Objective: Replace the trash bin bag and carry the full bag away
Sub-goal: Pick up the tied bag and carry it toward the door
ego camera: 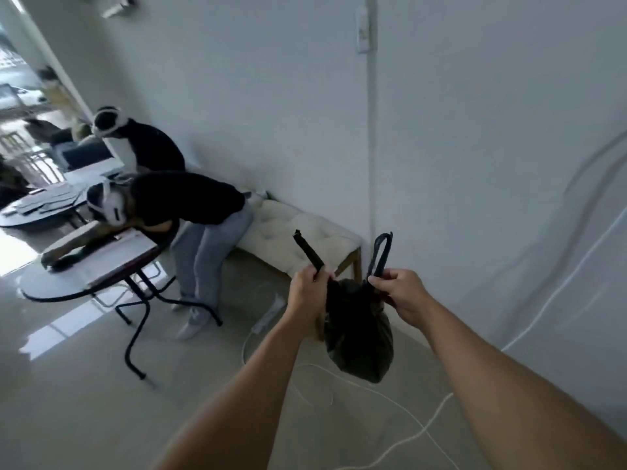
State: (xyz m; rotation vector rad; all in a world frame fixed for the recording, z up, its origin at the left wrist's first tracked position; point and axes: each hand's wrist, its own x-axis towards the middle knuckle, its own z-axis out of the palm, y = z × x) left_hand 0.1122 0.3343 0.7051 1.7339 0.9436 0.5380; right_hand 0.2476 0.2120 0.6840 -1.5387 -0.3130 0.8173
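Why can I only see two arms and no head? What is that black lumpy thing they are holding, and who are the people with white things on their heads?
The camera sits on a person's head and looks forward and down, so you see only that person's own arms. The left hand and right hand each pinch one handle of a full black trash bag, which hangs in the air above the floor. White cables lie on the floor below it. Against the wall stands a cushioned bench. Two other people in dark tops lean over round tables; they wear white headbands, perhaps cameras too, though I cannot tell.
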